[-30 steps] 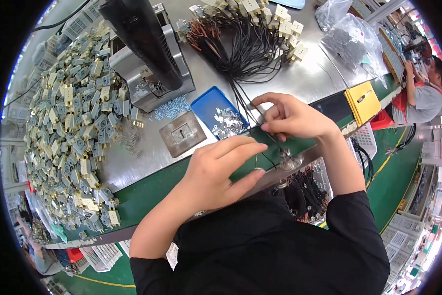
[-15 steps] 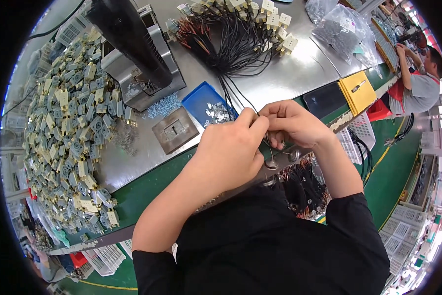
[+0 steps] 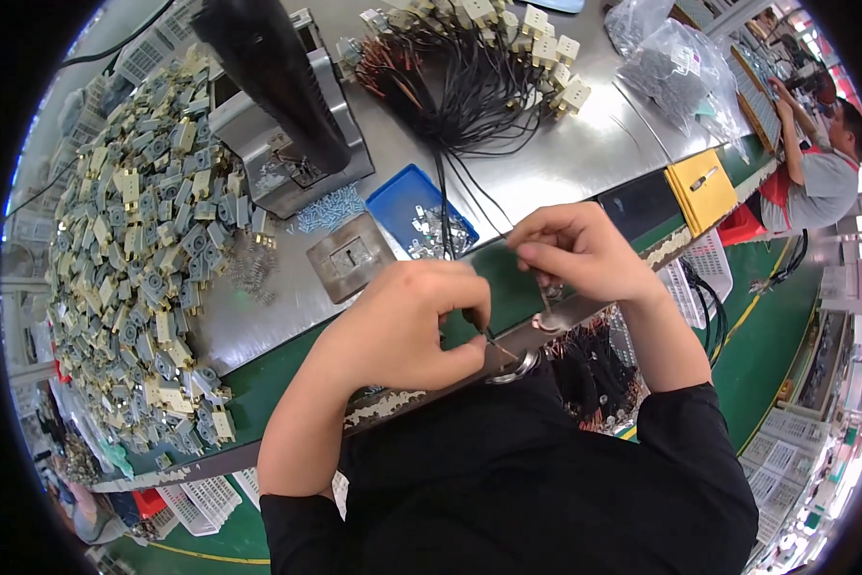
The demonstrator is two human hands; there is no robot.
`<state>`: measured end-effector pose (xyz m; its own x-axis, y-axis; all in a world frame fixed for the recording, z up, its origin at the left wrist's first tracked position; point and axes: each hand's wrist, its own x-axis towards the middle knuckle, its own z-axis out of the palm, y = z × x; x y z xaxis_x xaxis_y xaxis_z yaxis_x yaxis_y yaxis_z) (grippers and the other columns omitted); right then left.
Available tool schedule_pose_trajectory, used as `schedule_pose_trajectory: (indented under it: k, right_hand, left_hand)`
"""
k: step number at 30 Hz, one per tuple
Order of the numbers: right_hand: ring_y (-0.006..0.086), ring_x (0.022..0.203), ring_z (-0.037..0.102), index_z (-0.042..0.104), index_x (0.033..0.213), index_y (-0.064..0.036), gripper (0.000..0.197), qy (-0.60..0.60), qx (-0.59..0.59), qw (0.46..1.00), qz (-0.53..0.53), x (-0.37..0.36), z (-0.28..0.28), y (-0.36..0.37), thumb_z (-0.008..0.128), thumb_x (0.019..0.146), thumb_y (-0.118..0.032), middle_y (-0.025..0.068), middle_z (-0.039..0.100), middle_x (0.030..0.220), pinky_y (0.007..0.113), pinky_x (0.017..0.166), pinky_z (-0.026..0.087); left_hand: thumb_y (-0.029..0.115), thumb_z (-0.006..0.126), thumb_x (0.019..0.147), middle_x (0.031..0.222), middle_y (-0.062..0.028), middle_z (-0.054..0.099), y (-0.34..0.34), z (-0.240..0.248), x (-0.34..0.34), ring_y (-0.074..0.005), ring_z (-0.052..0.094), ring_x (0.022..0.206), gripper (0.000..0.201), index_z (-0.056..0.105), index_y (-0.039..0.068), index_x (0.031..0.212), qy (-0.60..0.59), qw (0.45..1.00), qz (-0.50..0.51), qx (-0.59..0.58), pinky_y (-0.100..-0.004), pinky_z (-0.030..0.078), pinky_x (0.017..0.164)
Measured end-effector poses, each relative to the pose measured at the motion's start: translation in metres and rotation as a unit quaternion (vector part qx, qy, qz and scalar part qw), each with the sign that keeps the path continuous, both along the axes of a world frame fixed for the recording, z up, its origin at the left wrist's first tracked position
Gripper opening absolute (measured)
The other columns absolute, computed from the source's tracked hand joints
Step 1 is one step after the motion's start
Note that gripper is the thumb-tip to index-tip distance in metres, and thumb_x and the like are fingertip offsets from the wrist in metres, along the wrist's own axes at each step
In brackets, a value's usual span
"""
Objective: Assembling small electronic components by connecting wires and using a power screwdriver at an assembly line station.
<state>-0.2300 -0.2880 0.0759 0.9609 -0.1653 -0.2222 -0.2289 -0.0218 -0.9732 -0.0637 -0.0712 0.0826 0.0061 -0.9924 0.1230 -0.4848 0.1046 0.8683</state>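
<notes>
At the table's front edge my left hand (image 3: 402, 321) is closed, thumb and forefinger pinching a short dark wire (image 3: 491, 335) with a thin copper-coloured end. That end lies over a round metal piece (image 3: 517, 368) fixed at the edge. To its right, my right hand (image 3: 584, 254) is closed in a pinch on a thin black cable (image 3: 484, 198), which runs back to the cable bundle (image 3: 460, 101). A second round metal piece (image 3: 547, 322) sits below my right fingers, with something thin and copper-coloured above it. The cable inside my right fingers is partly hidden.
A blue tray (image 3: 412, 187) of small metal parts and a metal block (image 3: 330, 278) lie beyond my left hand. Farther left are a press-like machine (image 3: 287, 125) and a heap of plug parts (image 3: 153, 249). A yellow notebook (image 3: 695, 196) lies right; a co-worker (image 3: 824, 172) sits beyond.
My hands, together half a second ago, have parted. My left hand has moved down and nearer to me, towards the round metal piece; my right hand has stayed almost in place.
</notes>
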Motion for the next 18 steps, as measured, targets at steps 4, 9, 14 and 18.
schedule_pose_trajectory:
  k: [4,9,14,18]
  right_hand:
    - [0.0177,0.081,0.069,0.068,0.121,0.0064,0.04,-0.147,0.148,0.977,-0.036,0.022,0.009,-0.008,0.065,0.101,-0.028,0.0165,0.073,0.102,0.028,0.064,0.053]
    - [0.0173,0.086,0.069,0.07,0.123,0.0036,0.037,-0.219,-0.123,0.966,0.067,0.084,0.034,0.007,0.07,0.097,-0.023,0.0124,0.074,0.106,0.031,0.075,0.054]
    - [0.0306,0.075,0.066,0.072,0.091,-0.0032,0.01,-0.327,-0.291,0.88,0.184,0.137,0.03,0.04,0.079,0.084,-0.006,0.0106,0.067,0.082,0.04,0.067,0.051]
    - [0.0335,0.09,0.067,0.071,0.095,-0.0032,0.014,-0.379,-0.38,0.82,0.201,0.156,0.032,0.054,0.08,0.084,-0.005,0.0122,0.069,0.092,0.041,0.072,0.052]
  left_hand:
    - [0.009,0.08,0.077,0.104,-0.012,0.075,0.014,-0.01,-0.002,-0.0265,0.073,0.087,0.028,0.074,0.002,0.103,0.019,0.999,0.028,-0.023,-0.0335,0.054,0.072]
    - [0.012,0.084,0.084,0.109,-0.0136,0.075,0.038,-0.004,0.002,-0.0178,0.072,0.094,0.062,0.058,-0.002,0.139,0.113,0.973,0.178,-0.093,-0.0364,0.058,0.078]
    - [0.01,0.084,0.089,0.096,-0.0182,0.073,0.062,0.001,0.009,-0.0227,0.073,0.085,0.048,0.06,-0.007,0.127,0.256,0.903,0.265,-0.221,-0.0334,0.061,0.074]
    - [-0.006,0.075,0.091,0.093,-0.0181,0.073,0.084,-0.007,0.022,-0.0206,0.072,0.072,0.021,0.066,-0.007,0.11,0.292,0.889,0.306,-0.175,-0.0308,0.06,0.068]
